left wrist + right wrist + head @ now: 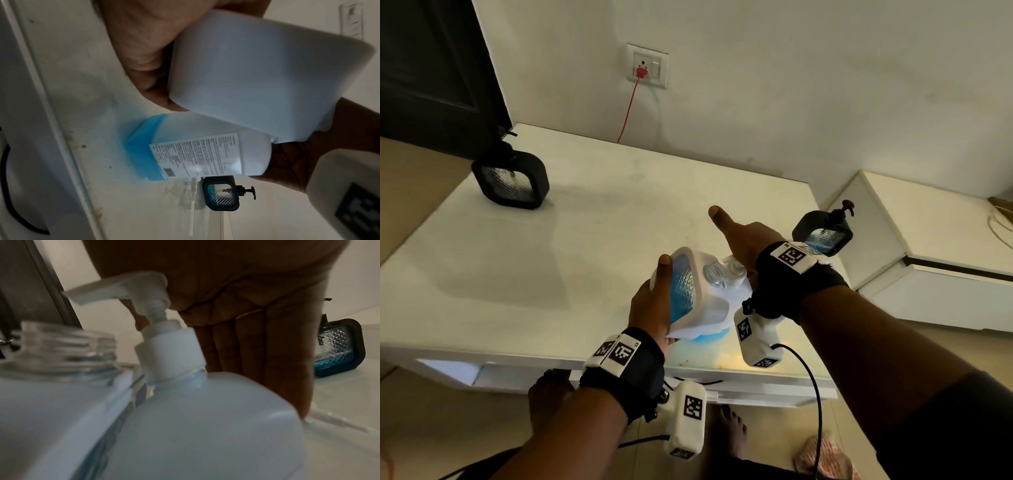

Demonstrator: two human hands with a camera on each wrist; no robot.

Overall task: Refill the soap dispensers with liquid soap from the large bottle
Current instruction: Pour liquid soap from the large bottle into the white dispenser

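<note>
Your left hand (650,305) grips the white, diamond-textured dispenser (688,291), tilted, threaded neck uncapped; your right hand (743,240) presses flat-fingered on the large bottle's (205,418) pump.

- A white-framed dispenser (690,291) with a blue-tinted textured window is tilting, held off the table (592,219), its clear threaded neck open and touching the large bottle.
- The large bottle (205,426), pale with little blue soap at its base, is standing just beside it, white pump fitted.
- Two black dispensers (512,180) (823,233) are standing well apart from it.
</note>
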